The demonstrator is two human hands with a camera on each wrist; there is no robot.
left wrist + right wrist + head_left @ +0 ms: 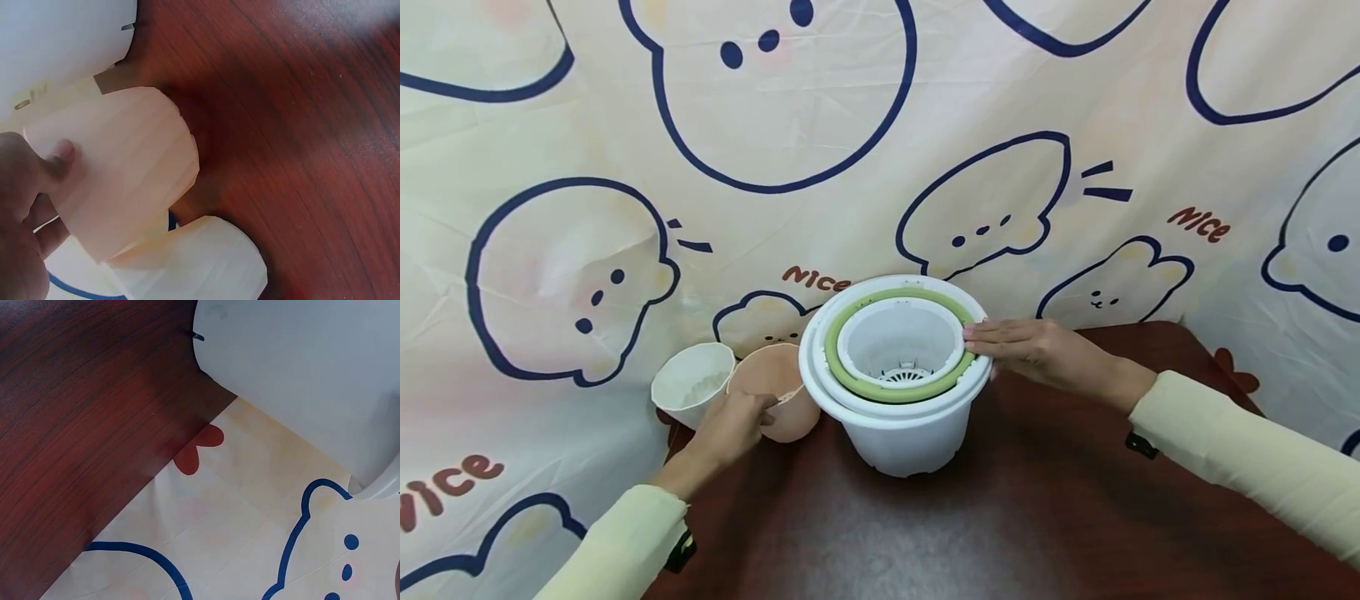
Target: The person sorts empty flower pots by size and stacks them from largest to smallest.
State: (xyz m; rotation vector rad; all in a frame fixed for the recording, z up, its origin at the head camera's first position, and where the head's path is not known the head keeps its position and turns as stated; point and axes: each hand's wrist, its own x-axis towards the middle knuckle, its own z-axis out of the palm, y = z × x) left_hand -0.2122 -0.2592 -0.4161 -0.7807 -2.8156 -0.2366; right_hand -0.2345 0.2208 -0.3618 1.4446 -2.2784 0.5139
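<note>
My left hand [735, 429] pinches the near rim of a pale pink plant pot [782, 375]; in the left wrist view its thumb lies on the pot's outer wall [125, 169]. Left of it stands a cream faceted pot [691, 379], its side overlapping the pink one. In the middle is a nest of round plant pots: a large white outer pot [906, 442], a green-rimmed pot [891, 395] and a white inner pot [895, 333] with a slotted bottom. My right hand [1033, 350] rests with straight fingers on the right side of their rims.
The dark red-brown wooden table [1037, 517] spreads toward me. A cream cloth [820, 225] with blue cartoon outlines hangs right behind the pots and down past the table's edge on both sides.
</note>
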